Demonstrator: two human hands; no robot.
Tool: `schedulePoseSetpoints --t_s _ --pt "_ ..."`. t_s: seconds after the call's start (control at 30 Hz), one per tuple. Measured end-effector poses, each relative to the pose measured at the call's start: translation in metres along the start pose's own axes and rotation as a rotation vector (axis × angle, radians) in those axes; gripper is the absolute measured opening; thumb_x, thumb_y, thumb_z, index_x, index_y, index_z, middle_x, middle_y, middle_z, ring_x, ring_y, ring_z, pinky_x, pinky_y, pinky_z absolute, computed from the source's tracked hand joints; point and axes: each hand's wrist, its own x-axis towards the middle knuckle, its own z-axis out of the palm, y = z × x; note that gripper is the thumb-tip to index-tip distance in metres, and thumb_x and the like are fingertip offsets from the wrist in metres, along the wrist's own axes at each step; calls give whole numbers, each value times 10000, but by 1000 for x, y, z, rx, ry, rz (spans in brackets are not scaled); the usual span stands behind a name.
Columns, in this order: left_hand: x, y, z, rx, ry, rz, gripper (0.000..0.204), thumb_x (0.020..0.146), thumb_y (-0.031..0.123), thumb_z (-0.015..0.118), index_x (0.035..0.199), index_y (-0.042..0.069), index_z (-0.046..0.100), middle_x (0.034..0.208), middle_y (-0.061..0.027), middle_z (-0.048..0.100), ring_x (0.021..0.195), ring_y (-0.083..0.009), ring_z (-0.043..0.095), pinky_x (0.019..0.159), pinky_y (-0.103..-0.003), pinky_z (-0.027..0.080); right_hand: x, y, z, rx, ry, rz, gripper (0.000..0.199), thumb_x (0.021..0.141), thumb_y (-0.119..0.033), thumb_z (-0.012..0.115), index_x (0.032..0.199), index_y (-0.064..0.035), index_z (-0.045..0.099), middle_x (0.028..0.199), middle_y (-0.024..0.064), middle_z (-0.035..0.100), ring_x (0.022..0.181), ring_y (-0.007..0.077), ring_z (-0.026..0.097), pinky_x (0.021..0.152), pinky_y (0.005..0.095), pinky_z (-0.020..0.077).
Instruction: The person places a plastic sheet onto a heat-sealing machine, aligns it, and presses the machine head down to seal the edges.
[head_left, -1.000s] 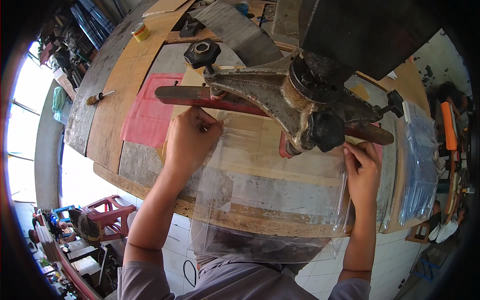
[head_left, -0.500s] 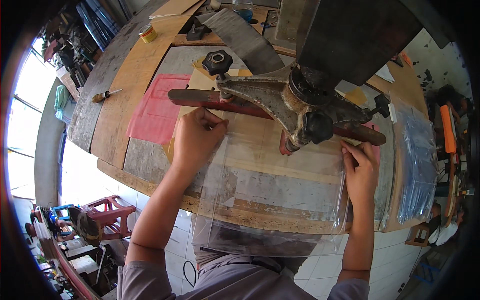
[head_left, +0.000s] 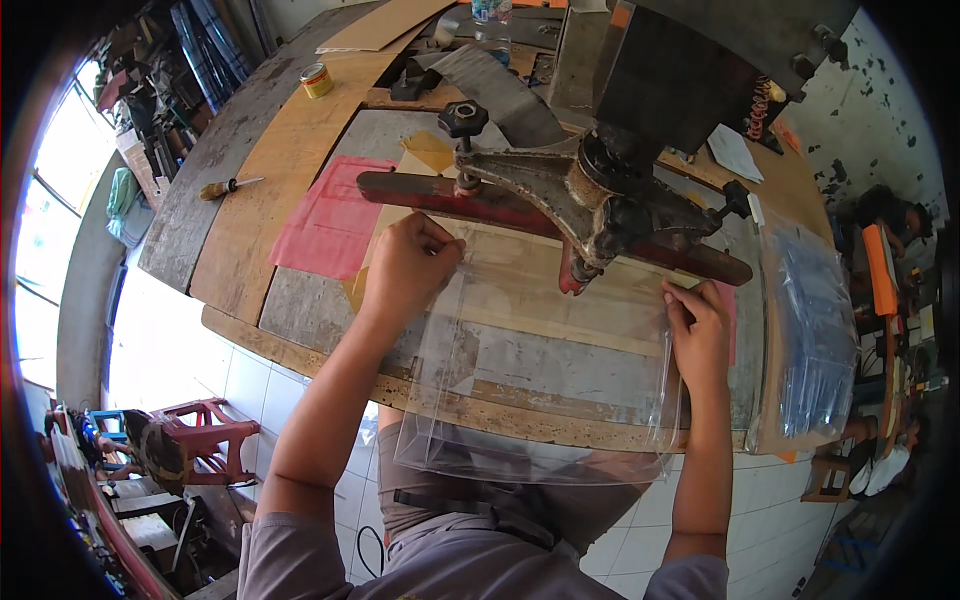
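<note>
We stand at a wooden worktop (head_left: 250,210). Our left hand (head_left: 408,268) pinches the far left corner of a clear plastic bag (head_left: 545,370), our right hand (head_left: 700,330) grips its far right corner, feeding that edge under the red sealing bar (head_left: 480,203). The bag overhangs the worktop's near edge. Next, it likely needs squaring before pressing.

A small workshop: a worn wooden workbench (head_left: 250,240) patched with boards carries a heavy, grimy press-type machine (head_left: 600,190) with a long red bar (head_left: 520,215), a screwdriver (head_left: 228,186) and a tin (head_left: 317,80), while tools crowd a rack (head_left: 150,90) by the window
</note>
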Motion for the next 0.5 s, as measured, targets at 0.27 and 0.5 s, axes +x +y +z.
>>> schedulePoseSetpoints --t_s 0.27,0.5 --pt "-2 -7 0 -37 1 -6 208 919 118 754 936 -29 607 671 -71 692 521 -101 612 479 -284 451 -3 -4 -1 18 -22 52 219 957 -66 727 1163 -79 803 923 91 629 777 240 659 699 372 518" --pt "-7 1 -5 -20 -65 35 219 960 116 756 1001 -15 585 750 -80 728 568 -93 631 505 -262 441 -7 3 -5 72 -6 -24 195 974 -72 714 1155 -44 780 959 104 651 816 250 674 735 355 530"
